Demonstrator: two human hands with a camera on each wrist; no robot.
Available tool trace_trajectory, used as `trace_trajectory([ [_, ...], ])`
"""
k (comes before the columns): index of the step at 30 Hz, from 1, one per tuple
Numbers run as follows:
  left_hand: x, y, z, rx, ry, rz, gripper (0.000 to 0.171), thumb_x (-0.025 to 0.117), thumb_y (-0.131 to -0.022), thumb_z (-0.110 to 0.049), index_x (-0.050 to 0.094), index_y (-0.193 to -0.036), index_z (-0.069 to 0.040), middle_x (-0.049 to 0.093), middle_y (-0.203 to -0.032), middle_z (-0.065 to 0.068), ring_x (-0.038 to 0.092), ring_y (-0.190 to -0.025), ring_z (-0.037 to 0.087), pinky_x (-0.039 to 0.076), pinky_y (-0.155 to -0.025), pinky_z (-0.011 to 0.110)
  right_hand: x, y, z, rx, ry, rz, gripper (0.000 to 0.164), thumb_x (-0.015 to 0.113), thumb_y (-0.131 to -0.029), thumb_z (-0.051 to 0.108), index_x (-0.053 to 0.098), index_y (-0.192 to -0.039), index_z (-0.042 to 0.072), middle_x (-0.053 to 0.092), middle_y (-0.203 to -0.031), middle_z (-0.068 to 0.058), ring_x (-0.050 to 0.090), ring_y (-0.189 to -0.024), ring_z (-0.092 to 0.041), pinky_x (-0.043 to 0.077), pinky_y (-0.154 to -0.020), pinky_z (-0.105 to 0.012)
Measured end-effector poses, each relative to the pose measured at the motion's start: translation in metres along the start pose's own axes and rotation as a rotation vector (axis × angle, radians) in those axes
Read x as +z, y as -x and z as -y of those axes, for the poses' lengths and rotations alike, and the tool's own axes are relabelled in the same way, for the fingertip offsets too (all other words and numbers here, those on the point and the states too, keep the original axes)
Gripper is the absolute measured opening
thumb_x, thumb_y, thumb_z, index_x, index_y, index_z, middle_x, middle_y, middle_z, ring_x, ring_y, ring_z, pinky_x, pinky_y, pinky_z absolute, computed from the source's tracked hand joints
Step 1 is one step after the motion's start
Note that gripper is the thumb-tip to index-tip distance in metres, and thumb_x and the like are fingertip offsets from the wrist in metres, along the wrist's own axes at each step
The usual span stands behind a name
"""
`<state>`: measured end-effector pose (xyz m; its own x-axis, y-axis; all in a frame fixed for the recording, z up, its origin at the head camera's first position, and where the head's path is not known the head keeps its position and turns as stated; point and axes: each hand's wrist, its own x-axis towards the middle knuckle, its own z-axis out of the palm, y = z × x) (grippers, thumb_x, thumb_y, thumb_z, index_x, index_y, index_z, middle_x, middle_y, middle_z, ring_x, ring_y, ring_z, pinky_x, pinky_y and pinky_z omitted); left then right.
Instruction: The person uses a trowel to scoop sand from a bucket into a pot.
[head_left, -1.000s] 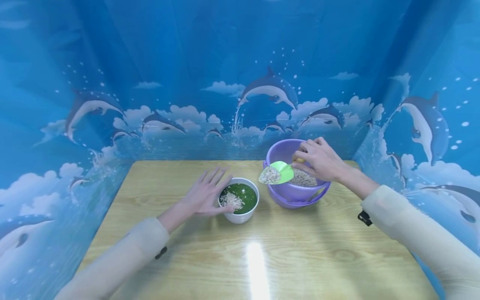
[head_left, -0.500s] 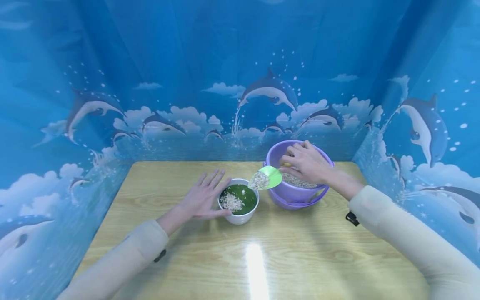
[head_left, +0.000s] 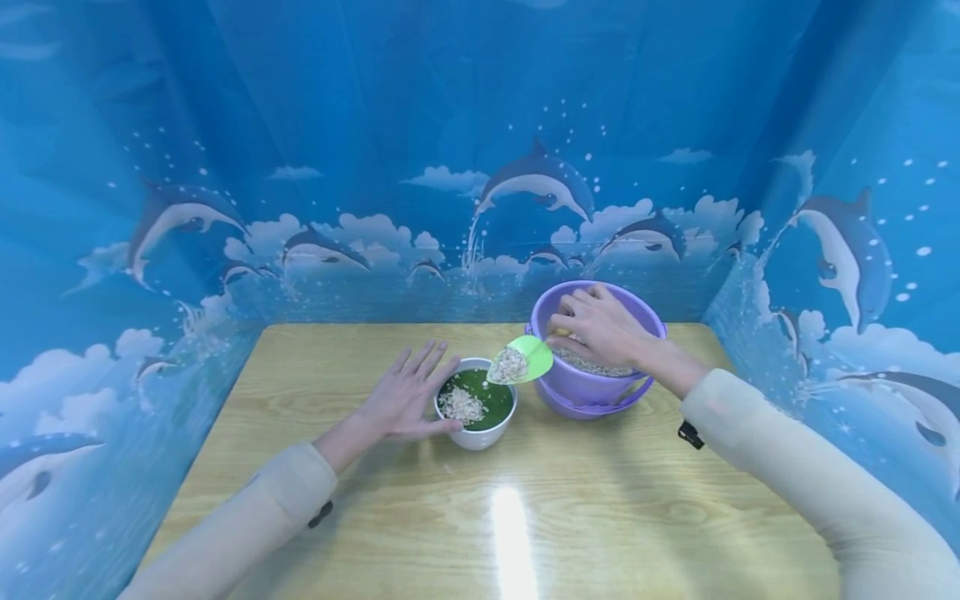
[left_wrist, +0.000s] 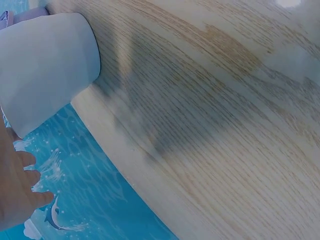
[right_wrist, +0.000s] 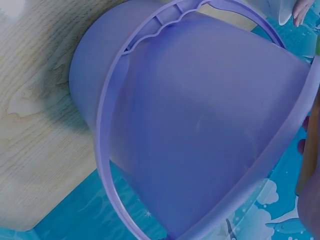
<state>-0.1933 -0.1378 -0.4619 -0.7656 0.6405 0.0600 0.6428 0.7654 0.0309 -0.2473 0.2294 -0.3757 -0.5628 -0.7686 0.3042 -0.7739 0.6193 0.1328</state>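
Observation:
My right hand (head_left: 596, 329) grips the yellowish handle of a small toy shovel with a green blade (head_left: 538, 357). Pale grainy bits fill the tip of the blade, which hangs over the right rim of a white bowl (head_left: 480, 439). Inside, the bowl is dark green with a heap of similar pale bits (head_left: 461, 406) at its left. Fingers spread, my left hand (head_left: 408, 396) rests along the bowl's left side. The left wrist view shows the bowl's outer wall (left_wrist: 47, 65) and some fingertips (left_wrist: 42, 200). Below my right hand stands a purple bucket (head_left: 585, 392) holding more grains.
The bucket's purple carrying handle (right_wrist: 104, 125) hangs down its near side. Bowl and bucket stand close together on a wooden table (head_left: 360, 517). Behind and beside it hang blue curtains (head_left: 390, 108) printed with dolphins. A bright reflection lies across the table's front.
My right hand has moved left and slightly down with the loaded shovel, from above the bucket to the bowl's right rim. My left hand has stayed by the bowl.

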Motion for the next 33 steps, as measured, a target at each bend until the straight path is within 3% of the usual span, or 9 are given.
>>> trace_trajectory([
  [6, 0.001, 0.0, -0.001, -0.006, 0.005, 0.006, 0.108, 0.048, -0.092, -0.083, 0.019, -0.17, -0.014, 0.012, -0.176, 0.021, 0.018, -0.164, 0.044, 0.017, -0.133, 0.064, 0.005, -0.006, 0.0, -0.026, 0.025, 0.003, 0.019, 0.069, -0.099, 0.043, 0.074, -0.104, 0.025, 0.071, -0.098, 0.0, 0.062, -0.093, -0.022, 0.05, -0.093, -0.047],
  [14, 0.001, 0.0, 0.0, -0.011, -0.002, 0.01, 0.108, 0.048, -0.092, -0.083, 0.019, -0.17, -0.014, 0.013, -0.176, 0.021, 0.019, -0.164, 0.043, 0.019, -0.133, 0.064, 0.007, -0.015, 0.002, -0.022, 0.019, 0.05, 0.024, 0.066, -0.102, 0.045, 0.077, -0.11, 0.025, 0.075, -0.112, -0.003, 0.067, -0.109, -0.028, 0.05, -0.109, -0.055],
  [18, 0.001, 0.0, 0.0, -0.013, 0.0, 0.013, 0.108, 0.049, -0.092, -0.083, 0.019, -0.17, -0.014, 0.013, -0.176, 0.021, 0.017, -0.164, 0.042, 0.018, -0.133, 0.064, 0.004, -0.019, 0.004, -0.029, 0.006, 0.059, 0.023, 0.065, -0.103, 0.043, 0.077, -0.111, 0.025, 0.075, -0.114, -0.003, 0.066, -0.113, -0.027, 0.05, -0.107, -0.052],
  [25, 0.001, -0.001, -0.001, -0.015, -0.002, 0.018, 0.107, 0.05, -0.092, -0.081, 0.019, -0.17, -0.014, 0.013, -0.176, 0.021, 0.017, -0.164, 0.042, 0.018, -0.133, 0.065, 0.004, -0.025, 0.006, -0.052, 0.015, 0.074, 0.021, 0.065, -0.104, 0.042, 0.077, -0.109, 0.026, 0.073, -0.105, 0.0, 0.064, -0.101, -0.021, 0.048, -0.095, -0.041],
  [33, 0.0, 0.0, -0.001, -0.021, 0.007, 0.02, 0.107, 0.053, -0.092, -0.08, 0.02, -0.17, -0.014, 0.013, -0.176, 0.021, 0.016, -0.165, 0.042, 0.017, -0.133, 0.065, 0.007, -0.029, 0.005, -0.091, 0.079, 0.057, 0.02, 0.066, -0.103, 0.043, 0.075, -0.106, 0.026, 0.068, -0.096, 0.002, 0.06, -0.089, -0.019, 0.047, -0.091, -0.04],
])
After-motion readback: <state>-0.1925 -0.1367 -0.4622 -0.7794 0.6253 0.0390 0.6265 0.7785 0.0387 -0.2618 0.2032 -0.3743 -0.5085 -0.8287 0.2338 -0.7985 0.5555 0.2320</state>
